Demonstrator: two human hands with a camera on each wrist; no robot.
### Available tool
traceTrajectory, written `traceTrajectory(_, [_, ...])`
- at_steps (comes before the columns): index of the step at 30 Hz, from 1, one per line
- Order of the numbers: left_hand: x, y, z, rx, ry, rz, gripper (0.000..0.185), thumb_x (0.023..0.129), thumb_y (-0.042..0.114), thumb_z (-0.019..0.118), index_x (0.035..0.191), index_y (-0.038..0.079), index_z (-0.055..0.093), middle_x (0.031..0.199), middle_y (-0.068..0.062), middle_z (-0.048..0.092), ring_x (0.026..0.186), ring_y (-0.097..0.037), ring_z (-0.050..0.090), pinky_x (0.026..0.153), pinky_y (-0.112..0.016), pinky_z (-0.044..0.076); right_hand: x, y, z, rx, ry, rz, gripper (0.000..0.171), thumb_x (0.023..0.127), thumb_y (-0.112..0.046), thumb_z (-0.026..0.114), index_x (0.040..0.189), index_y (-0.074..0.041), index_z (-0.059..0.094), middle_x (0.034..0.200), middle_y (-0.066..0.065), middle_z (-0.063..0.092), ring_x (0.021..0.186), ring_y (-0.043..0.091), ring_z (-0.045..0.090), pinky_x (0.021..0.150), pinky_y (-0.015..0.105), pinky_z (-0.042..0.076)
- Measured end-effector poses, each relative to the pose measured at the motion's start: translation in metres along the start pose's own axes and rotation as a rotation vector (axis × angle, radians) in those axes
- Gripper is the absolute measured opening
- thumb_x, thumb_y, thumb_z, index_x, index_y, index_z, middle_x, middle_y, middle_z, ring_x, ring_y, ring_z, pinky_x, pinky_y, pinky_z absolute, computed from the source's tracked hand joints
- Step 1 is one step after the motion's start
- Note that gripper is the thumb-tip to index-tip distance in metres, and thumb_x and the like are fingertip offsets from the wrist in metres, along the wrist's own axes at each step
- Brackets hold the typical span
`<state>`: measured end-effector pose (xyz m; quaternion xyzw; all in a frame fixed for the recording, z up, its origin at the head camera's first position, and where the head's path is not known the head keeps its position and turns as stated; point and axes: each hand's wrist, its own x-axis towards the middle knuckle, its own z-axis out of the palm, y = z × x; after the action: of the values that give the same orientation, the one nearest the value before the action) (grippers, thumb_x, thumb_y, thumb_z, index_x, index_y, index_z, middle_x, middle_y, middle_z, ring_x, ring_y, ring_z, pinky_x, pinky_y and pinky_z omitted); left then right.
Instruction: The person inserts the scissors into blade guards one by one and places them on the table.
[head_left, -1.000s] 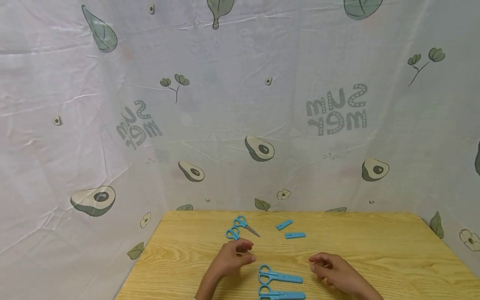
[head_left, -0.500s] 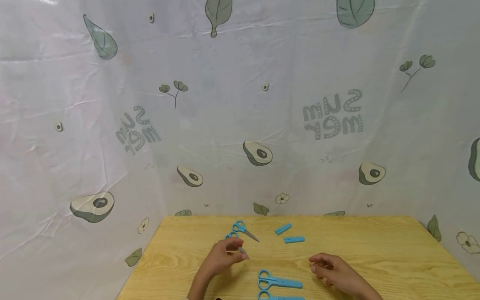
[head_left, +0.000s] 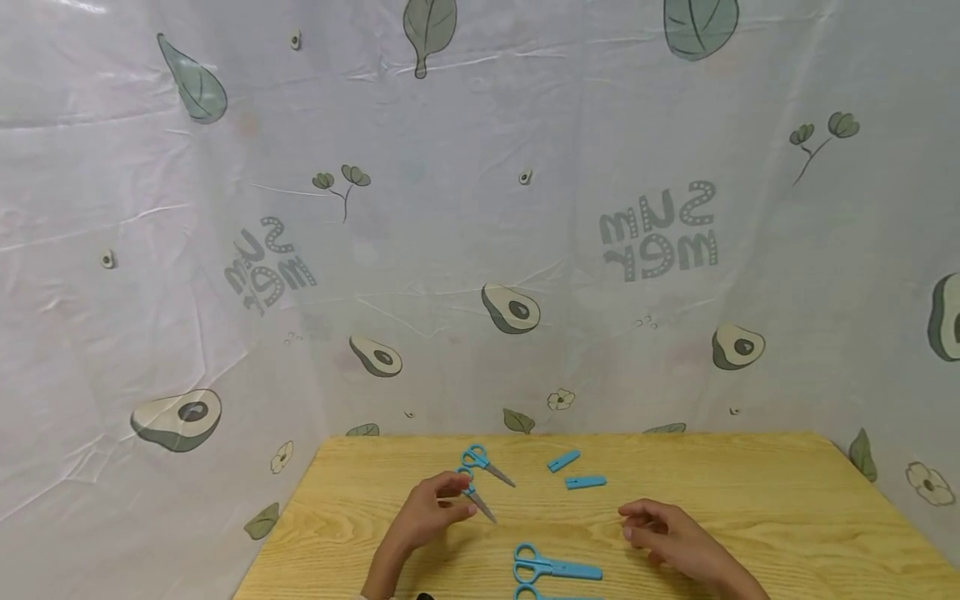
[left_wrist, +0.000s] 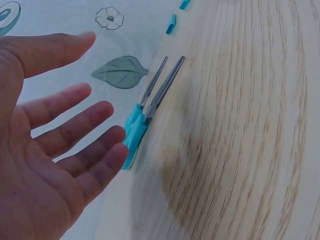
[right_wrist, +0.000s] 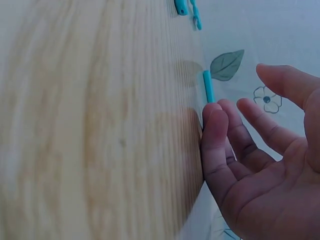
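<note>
Left hand [head_left: 429, 510] low and forward, fingers [left_wrist: 75, 127] loosely spread, right hand [head_left: 660, 533] resting, fingers relaxed

Small blue-handled scissors [head_left: 475, 497] — bare metal blades closed, flat on the wooden table, tips pointing right

The table [head_left: 750, 508] in front of me is light wood with a strong grain. Taking the capped blue scissors [head_left: 555, 570] near my edge as the landmark: another capped pair [head_left: 536, 593] lies just nearer me, partly cut off by the frame. Farther away and to the left lie two bare-bladed blue scissors [head_left: 483, 463], one by my left hand [head_left: 431, 510]. Beyond the landmark lie two loose blue caps [head_left: 576, 472], close together.
</note>
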<state>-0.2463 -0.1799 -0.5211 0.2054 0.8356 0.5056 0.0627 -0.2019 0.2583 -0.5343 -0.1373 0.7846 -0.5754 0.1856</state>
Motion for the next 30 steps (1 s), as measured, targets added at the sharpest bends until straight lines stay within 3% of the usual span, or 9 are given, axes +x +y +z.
traceTrajectory(6, [-0.001,-0.002,-0.005,0.007,-0.017,-0.001,0.050,0.102,0.020,0.075,0.144,-0.003,0.062,0.146,-0.029,0.063,0.138,-0.055,0.057,0.107,-0.060,0.057,0.001,0.002,-0.003,-0.014,0.012,-0.036,0.053,0.113,-0.020,0.056,0.147,0.019,0.047,0.129,0.027,0.067,0.103,0.022,0.069,0.074,0.036,0.062])
traceTrajectory(13, [0.002,-0.005,-0.011,0.048,0.002,0.022,0.051,0.101,0.022,0.076,0.144,-0.003,0.062,0.147,-0.029,0.062,0.138,-0.056,0.056,0.108,-0.065,0.055,0.002,0.002,-0.004,-0.025,-0.006,-0.114,0.058,0.111,-0.018,0.059,0.151,0.021,0.041,0.138,0.037,0.061,0.105,0.002,0.068,0.076,0.032,0.063])
traceTrajectory(16, [0.003,-0.007,-0.015,0.065,0.003,0.020,0.054,0.101,0.025,0.077,0.145,-0.002,0.061,0.148,-0.029,0.061,0.139,-0.056,0.055,0.109,-0.067,0.053,0.003,0.001,-0.005,-0.037,-0.005,-0.134,0.060,0.111,-0.018,0.060,0.152,0.020,0.040,0.144,0.042,0.055,0.109,0.001,0.067,0.081,0.030,0.063])
traceTrajectory(23, [0.006,-0.011,-0.022,0.084,-0.006,0.031,0.058,0.102,0.026,0.076,0.149,-0.003,0.058,0.152,-0.030,0.058,0.143,-0.055,0.051,0.114,-0.070,0.048,0.006,0.000,-0.005,-0.090,0.043,-0.127,0.061,0.109,-0.019,0.064,0.153,0.017,0.043,0.151,0.041,0.051,0.129,0.045,0.064,0.091,0.020,0.059])
traceTrajectory(30, [0.007,-0.011,-0.028,0.113,-0.018,0.019,0.062,0.102,0.025,0.077,0.154,-0.001,0.055,0.157,-0.028,0.054,0.146,-0.056,0.048,0.116,-0.070,0.045,0.008,-0.001,-0.005,-0.107,0.054,-0.111,0.061,0.109,-0.020,0.064,0.155,0.014,0.042,0.155,0.039,0.049,0.137,0.056,0.055,0.096,0.033,0.062])
